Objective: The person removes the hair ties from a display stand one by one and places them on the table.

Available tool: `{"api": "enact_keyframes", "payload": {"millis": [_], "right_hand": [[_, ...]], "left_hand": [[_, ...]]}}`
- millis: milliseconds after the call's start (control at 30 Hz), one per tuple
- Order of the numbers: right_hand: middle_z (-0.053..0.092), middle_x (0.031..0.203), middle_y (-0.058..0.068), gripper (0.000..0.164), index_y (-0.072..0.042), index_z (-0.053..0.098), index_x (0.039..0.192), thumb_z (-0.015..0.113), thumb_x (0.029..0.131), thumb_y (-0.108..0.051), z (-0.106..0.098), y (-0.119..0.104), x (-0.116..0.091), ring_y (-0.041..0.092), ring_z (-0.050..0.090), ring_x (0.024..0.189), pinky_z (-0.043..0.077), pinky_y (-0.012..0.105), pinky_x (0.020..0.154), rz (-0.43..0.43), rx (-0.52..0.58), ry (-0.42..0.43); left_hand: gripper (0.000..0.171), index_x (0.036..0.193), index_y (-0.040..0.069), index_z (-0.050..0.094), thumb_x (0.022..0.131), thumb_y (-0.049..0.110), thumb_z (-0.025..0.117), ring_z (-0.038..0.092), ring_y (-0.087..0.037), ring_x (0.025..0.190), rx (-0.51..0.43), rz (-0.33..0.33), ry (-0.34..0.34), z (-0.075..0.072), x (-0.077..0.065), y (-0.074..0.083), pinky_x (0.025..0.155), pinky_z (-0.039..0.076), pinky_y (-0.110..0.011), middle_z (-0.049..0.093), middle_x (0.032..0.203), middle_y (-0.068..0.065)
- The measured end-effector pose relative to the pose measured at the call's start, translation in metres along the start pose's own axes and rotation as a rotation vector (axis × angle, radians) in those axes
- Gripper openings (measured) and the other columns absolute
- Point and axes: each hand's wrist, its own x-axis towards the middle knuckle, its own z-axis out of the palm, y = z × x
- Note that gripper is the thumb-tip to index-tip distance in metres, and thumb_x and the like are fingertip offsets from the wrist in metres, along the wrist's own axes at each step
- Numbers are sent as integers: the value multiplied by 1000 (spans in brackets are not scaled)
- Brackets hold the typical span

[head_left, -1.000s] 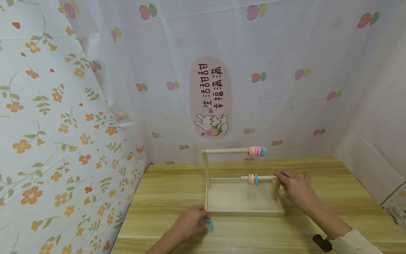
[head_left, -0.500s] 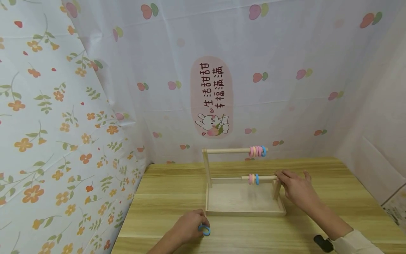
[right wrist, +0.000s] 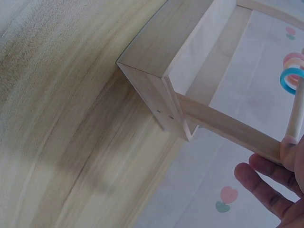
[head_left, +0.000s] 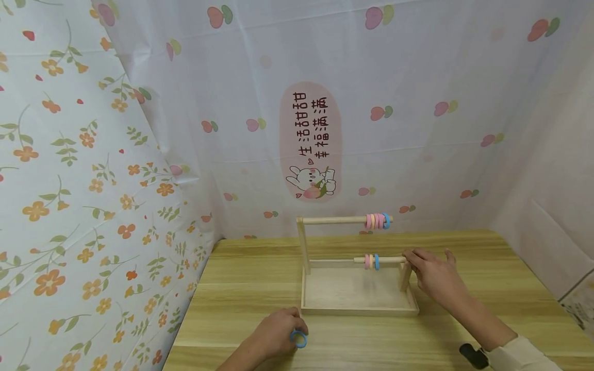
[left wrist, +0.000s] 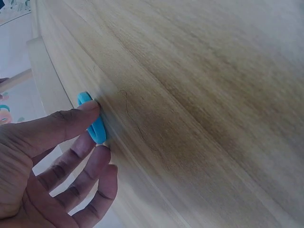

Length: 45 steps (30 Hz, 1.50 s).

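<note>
A small blue ring [head_left: 299, 339] is pinched between thumb and fingers of my left hand [head_left: 278, 332], low over the table in front of the tray's near left corner. In the left wrist view the thumb presses on the blue ring [left wrist: 98, 128]. My right hand [head_left: 438, 275] grips the top of the short right post [head_left: 404, 277] of a wooden rack, where the lower rod [head_left: 391, 259] meets it. That rod carries a pink, a cream and a blue ring [head_left: 377, 262]. Several pink, cream and blue rings [head_left: 378, 221] hang near the free end of the upper rod [head_left: 334, 220].
The rack's shallow wooden tray [head_left: 359, 312] sits on the wood-grain table [head_left: 241, 288]. Its tall left post [head_left: 303, 247] bears the upper rod. Printed cloth [head_left: 417, 154] hangs behind and at the sides. A dark object [head_left: 473, 355] is at the right wrist.
My left hand has drawn slightly back toward me from the tray's corner, with the blue ring now turned so its hole shows. The right hand stays on the post.
</note>
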Motion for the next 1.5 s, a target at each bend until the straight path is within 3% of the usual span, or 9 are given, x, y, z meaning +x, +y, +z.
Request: {"api": "enact_keyframes", "payload": {"millis": [167,367,633,900,1067,1233,1500], "right_hand": [[80,108,9,31,-4,81,123,85,92,-4,0,0,0,30,80,87,45,92,93,1,-2,-5],[80,110,10,30,-5,81,123,84,94,-4,0,1,0,31,80,88,45,92,94,9,4,-21],[81,112,12,30,-5,81,124,84,94,-4,-1,-1,0,33,81,88,45,92,95,21,3,-30],[81,110,12,31,-5,81,122,86,92,-3,-1,-1,0,33,81,88,45,92,94,11,4,-2],[81,109,11,31,-5,81,122,85,92,-4,1,1,0,32,80,85,46,92,93,8,-3,0],[81,109,11,31,-5,81,122,86,92,-3,0,-1,-1,32,80,83,46,91,93,6,-5,-1],[81,108,10,32,-5,81,121,87,90,-3,0,-1,-1,31,79,83,46,92,92,-5,-4,19]], "left_hand": [[38,100,30,87,71,10,101,65,-3,90,-9,32,7,4,-1,-4,69,54,-22,69,101,16],[38,103,30,86,72,12,98,63,-6,89,11,118,57,22,-1,-19,65,53,-27,66,101,14],[37,105,33,85,73,26,103,62,-1,93,-23,3,-28,-1,-3,0,70,52,-23,66,105,18],[26,112,27,84,91,40,93,62,3,88,-71,-22,-64,-4,1,2,74,54,-19,71,110,15],[20,112,22,84,102,39,82,74,-4,95,-84,24,-17,-4,5,2,80,60,-20,78,109,10],[22,110,18,84,105,38,78,65,4,82,-110,33,58,-6,10,2,72,54,-14,76,99,10],[20,110,18,83,108,35,74,72,-1,89,-196,14,170,-12,23,8,76,57,-16,78,104,8]]}}
